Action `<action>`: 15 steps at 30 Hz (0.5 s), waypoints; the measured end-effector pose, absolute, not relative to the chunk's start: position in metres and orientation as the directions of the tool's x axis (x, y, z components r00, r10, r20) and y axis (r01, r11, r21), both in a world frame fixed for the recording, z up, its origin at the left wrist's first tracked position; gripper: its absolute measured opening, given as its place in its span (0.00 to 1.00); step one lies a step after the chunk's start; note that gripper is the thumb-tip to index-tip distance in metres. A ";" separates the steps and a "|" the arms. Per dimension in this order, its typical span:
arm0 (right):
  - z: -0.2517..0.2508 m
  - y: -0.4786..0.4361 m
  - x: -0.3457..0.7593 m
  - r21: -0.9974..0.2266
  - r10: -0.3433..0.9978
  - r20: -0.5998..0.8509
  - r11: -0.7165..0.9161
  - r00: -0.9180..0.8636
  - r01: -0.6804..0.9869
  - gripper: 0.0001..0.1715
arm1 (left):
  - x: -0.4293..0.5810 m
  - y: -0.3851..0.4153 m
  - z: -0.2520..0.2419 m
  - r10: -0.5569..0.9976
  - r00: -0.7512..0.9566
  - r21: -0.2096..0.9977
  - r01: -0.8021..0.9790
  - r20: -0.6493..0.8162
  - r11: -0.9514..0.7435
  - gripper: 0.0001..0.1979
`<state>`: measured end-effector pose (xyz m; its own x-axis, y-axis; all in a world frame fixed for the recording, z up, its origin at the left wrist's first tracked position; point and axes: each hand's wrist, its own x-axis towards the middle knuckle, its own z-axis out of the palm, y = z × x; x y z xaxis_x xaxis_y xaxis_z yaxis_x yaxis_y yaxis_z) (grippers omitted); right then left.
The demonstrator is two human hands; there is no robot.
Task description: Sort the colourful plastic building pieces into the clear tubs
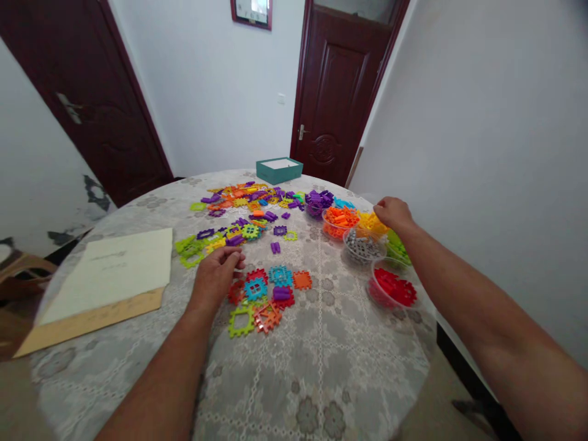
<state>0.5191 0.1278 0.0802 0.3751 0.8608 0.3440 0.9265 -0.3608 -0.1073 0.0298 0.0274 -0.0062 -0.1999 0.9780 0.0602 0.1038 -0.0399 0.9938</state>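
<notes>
My left hand (219, 269) hovers at or rests by the near pile, its fingers loosely bent and a little apart, with nothing visible in them. Beside its fingertips lie gear-edged plastic building pieces: a blue square (256, 288), an orange square (302, 280) and a lime frame (241, 321). A purple piece (281, 293) sits on top of a red one. Over on the right, my right hand (394, 212) is at the bowl of yellow pieces (371, 222), fingertips pinched together. Whatever is between them is too small to make out.
Clear bowls hold purple (319, 202), orange (340, 220), grey (364, 246), lime (397, 247) and red pieces (392, 288). A mixed heap (248, 197) spreads across the back, near a green box (279, 170). Paper on cardboard (110, 266) lies left on the cloth-covered round table (321, 355).
</notes>
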 end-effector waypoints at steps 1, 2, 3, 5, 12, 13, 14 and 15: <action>0.082 0.122 0.509 -0.114 0.849 0.415 -0.309 0.328 0.944 0.21 | 0.029 0.027 -0.006 0.972 -0.226 0.993 0.109 0.069 -0.045 0.13; 0.082 0.115 0.495 -0.122 0.828 0.493 -0.237 0.266 0.964 0.20 | 0.028 0.027 -0.007 0.965 -0.251 0.991 0.122 0.079 -0.049 0.13; 0.082 0.106 0.478 -0.129 0.802 0.565 -0.145 0.192 0.981 0.19 | 0.027 0.028 -0.007 0.958 -0.271 0.989 0.141 0.091 -0.054 0.12; 0.074 0.082 0.437 -0.142 0.749 0.662 0.074 0.039 0.987 0.17 | 0.025 0.028 -0.008 0.949 -0.292 0.979 0.195 0.116 -0.059 0.13; -0.014 -0.008 0.298 -0.250 0.796 0.465 0.537 -0.386 0.806 0.24 | 0.007 0.033 -0.020 0.801 -0.360 0.729 0.671 0.479 -0.135 0.17; -0.027 -0.014 0.289 -0.262 0.824 0.423 0.509 -0.376 0.820 0.27 | 0.005 0.034 -0.024 0.787 -0.329 0.668 0.731 0.523 -0.138 0.20; -0.039 -0.017 0.283 -0.272 0.849 0.391 0.476 -0.355 0.836 0.29 | 0.005 0.034 -0.029 0.792 -0.290 0.612 0.780 0.537 -0.129 0.22; -0.048 -0.018 0.279 -0.280 0.869 0.366 0.445 -0.334 0.851 0.30 | 0.005 0.034 -0.034 0.814 -0.248 0.559 0.822 0.526 -0.111 0.23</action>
